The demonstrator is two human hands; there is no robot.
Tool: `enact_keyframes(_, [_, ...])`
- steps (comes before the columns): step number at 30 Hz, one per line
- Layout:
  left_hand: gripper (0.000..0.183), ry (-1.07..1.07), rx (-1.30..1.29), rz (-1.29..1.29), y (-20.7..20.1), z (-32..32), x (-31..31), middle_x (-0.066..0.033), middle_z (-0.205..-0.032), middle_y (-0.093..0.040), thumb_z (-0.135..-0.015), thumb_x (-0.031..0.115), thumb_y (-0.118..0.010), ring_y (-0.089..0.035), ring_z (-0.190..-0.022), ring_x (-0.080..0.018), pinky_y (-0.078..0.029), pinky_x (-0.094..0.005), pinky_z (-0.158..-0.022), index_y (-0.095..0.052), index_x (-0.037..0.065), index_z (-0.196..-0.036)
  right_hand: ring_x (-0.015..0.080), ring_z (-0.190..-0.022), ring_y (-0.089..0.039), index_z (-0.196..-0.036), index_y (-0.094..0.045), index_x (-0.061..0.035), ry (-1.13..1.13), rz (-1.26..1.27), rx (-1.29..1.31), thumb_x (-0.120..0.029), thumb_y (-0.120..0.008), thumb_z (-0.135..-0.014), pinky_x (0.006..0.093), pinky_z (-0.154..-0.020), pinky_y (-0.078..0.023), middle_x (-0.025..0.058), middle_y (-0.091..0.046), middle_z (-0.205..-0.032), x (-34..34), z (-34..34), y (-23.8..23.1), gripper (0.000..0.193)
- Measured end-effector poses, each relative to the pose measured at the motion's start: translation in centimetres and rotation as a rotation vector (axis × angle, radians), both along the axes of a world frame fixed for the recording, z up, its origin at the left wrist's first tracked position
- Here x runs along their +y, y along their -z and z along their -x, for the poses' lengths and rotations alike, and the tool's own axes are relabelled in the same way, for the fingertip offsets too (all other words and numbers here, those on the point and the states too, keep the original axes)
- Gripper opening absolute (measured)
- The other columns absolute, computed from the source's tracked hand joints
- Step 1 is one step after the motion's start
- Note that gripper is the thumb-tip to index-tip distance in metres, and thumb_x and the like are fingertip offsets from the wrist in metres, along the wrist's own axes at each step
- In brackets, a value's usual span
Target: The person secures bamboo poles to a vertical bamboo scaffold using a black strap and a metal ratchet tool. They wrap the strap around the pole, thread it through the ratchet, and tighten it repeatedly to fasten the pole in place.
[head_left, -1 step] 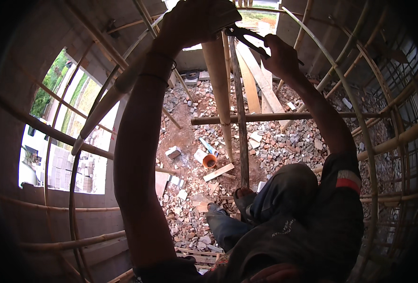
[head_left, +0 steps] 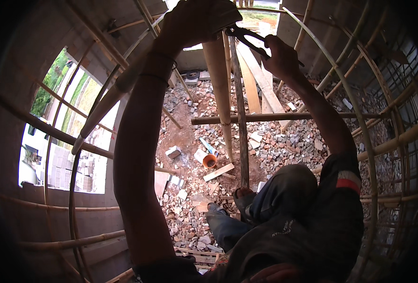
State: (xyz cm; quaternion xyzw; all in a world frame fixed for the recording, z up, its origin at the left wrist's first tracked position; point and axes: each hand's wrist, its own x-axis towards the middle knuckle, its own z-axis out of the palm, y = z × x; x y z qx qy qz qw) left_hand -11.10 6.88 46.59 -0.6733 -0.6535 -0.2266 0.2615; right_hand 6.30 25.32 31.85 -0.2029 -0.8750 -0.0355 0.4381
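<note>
High in front of me, my right hand (head_left: 280, 57) is closed round the handles of dark pincers (head_left: 252, 39). Their jaws point left, up against the side of my left hand (head_left: 192, 22). That hand is raised at the top edge, in deep shadow, with its fingers bent round something dark that I cannot make out. Just below it, the upper end of a thick upright bamboo pole (head_left: 215, 70) disappears behind the hand. A thin dark wooden post (head_left: 241, 104) stands beside this pole, and a horizontal pole (head_left: 284, 117) crosses both lower down.
Bamboo scaffolding surrounds me, with a curved pole (head_left: 348, 80) on the right and a slanting pole (head_left: 102, 113) at left. Far below, broken-brick rubble (head_left: 284, 146) covers the ground around an orange bucket (head_left: 210, 161). Long planks (head_left: 251, 85) lean farther off. My foot (head_left: 243, 192) is by the post.
</note>
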Motion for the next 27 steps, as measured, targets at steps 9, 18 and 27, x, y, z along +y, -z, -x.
enact_keyframes(9, [0.079,-0.148,0.215,-0.277,2.7,0.7,0.7,-0.0143,-0.142,-0.042,-0.065,0.025,-0.083,-0.055,-0.110,-0.0346,-0.050,-0.0423,-0.091,-0.046,0.005,-0.132,0.0304,-0.079,-0.063,-0.095,-0.053,-0.0090,0.045,0.079,-0.068,-0.015,-0.069,-0.079,0.0409,-0.066,-0.051,0.0077,-0.060,-0.090,-0.9,-0.3,-1.0,0.023])
enact_keyframes(18, [0.042,0.088,-1.213,-0.565,16.8,-9.4,2.5,-0.0056,-0.096,-0.058,-0.076,0.025,-0.081,-0.055,-0.081,-0.0175,-0.046,-0.0352,-0.071,-0.056,0.003,-0.103,0.0305,-0.073,-0.062,-0.093,-0.053,-0.0091,0.042,0.092,-0.005,-0.013,-0.070,-0.076,0.0403,-0.063,-0.051,0.0074,-0.060,-0.085,-2.5,-0.3,-0.3,0.024])
enact_keyframes(27, [0.024,0.836,-1.800,-0.475,15.3,-7.3,13.2,-0.0056,-0.081,-0.063,-0.086,0.020,-0.070,-0.063,-0.079,-0.0154,-0.050,-0.0291,-0.071,-0.059,0.001,-0.094,0.0353,-0.087,-0.065,-0.098,-0.058,-0.0077,-0.008,0.176,0.006,-0.019,-0.068,-0.081,0.0425,-0.071,-0.052,0.0114,-0.066,-0.095,-4.1,-0.8,-1.7,0.023])
